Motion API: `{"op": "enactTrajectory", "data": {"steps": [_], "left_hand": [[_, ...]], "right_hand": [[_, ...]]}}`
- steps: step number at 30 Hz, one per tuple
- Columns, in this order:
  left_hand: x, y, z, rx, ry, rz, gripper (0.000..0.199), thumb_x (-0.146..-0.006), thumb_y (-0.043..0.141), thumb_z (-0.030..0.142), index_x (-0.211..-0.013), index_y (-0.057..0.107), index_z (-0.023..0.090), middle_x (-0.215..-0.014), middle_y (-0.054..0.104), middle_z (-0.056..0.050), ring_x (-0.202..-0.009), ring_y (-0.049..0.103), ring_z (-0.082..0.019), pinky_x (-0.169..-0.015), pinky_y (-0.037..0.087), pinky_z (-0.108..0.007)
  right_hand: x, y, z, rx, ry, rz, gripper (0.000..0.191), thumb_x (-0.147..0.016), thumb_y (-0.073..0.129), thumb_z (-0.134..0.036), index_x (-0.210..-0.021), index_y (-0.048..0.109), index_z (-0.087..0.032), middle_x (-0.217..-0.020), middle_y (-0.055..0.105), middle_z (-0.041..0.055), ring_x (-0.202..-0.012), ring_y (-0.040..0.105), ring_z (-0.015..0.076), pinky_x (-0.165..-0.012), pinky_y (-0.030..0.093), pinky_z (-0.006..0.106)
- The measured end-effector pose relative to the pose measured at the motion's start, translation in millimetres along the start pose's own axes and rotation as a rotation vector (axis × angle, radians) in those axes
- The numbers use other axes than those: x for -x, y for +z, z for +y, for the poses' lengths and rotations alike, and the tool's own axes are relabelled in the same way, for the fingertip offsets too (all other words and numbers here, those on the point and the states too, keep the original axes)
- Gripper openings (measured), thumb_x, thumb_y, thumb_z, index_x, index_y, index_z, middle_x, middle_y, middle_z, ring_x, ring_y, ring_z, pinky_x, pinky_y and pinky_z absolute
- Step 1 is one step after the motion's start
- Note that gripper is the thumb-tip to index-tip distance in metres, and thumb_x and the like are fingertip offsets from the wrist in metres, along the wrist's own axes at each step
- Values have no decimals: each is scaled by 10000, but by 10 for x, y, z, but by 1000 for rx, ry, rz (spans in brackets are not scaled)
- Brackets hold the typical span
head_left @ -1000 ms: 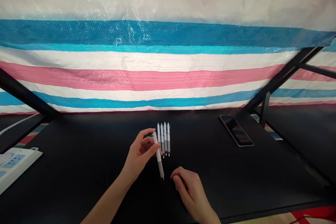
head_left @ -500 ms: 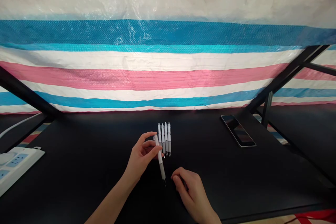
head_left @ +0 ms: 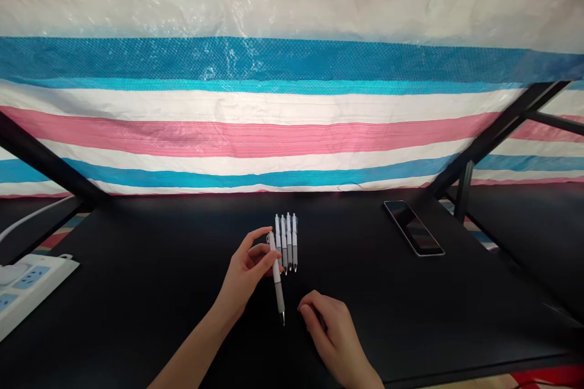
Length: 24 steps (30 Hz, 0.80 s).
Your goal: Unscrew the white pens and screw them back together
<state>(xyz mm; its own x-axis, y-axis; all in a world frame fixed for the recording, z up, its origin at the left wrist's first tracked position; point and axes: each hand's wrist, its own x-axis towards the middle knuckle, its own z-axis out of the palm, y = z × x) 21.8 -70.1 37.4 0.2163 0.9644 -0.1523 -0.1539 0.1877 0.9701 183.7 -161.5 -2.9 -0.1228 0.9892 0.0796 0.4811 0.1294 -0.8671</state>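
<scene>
My left hand (head_left: 246, 270) grips a white pen with a grey grip (head_left: 277, 273), its thumb and fingers around the upper barrel. The index finger lies by the pen's top end, and the silver tip points down toward me. Just behind that hand, several similar white and grey pens (head_left: 289, 240) lie side by side in a row, tips toward me; the fingers partly cover the leftmost one. My right hand (head_left: 331, 328) rests on the black table, loosely curled with nothing visible in it. It is to the right of the held pen's tip, apart from it.
A dark-screened phone (head_left: 413, 228) lies at the right on the black table (head_left: 150, 292). At the left edge is a white power strip (head_left: 43, 285), with a white cable (head_left: 34, 213) behind it. Black metal bars and a striped plastic sheet (head_left: 274, 140) stand at the back.
The held pen's lower end has swung slightly left. Its thin dark point, seen earlier beyond the silver tip, no longer shows. My right hand has barely moved.
</scene>
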Motion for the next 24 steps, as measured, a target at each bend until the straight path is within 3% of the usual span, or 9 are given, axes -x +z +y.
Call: {"op": "enactTrajectory", "data": {"steps": [8, 14, 21, 24], "left_hand": [[15, 30, 49, -15, 8, -32, 446, -692, 716, 328, -1087, 539, 218, -711, 625, 14, -606, 644, -172, -623, 534, -317], [-33, 1, 152, -36, -4, -42, 547, -731, 679, 341, -1229, 473, 246, -767, 638, 3, -665, 645, -171, -659, 540, -322], [-258, -149, 361, -118, 44, -40, 578, -733, 671, 339, -1254, 448, 228, -780, 629, -4, -676, 650, -177, -672, 551, -350], [-410, -183, 353, -219, 74, -54, 569, -721, 671, 354, -1240, 471, 234, -785, 614, 4, -662, 648, -172, -665, 562, -353]], "right_hand": [[13, -5, -17, 8, 2, 3, 256, -938, 373, -307, -770, 530, -192, -642, 500, -28, -569, 450, 97, -554, 279, 229], [15, -5, -15, 19, -10, 16, 261, -933, 378, -300, -758, 533, -186, -626, 485, -28, -558, 441, 96, -543, 282, 230], [16, 1, -30, 15, -20, 21, 275, -934, 370, -305, -745, 531, -188, -601, 455, -29, -533, 423, 99, -518, 273, 234], [22, 3, -17, 1, -20, 17, 270, -935, 372, -305, -748, 528, -188, -608, 460, -30, -542, 431, 98, -528, 276, 232]]}}
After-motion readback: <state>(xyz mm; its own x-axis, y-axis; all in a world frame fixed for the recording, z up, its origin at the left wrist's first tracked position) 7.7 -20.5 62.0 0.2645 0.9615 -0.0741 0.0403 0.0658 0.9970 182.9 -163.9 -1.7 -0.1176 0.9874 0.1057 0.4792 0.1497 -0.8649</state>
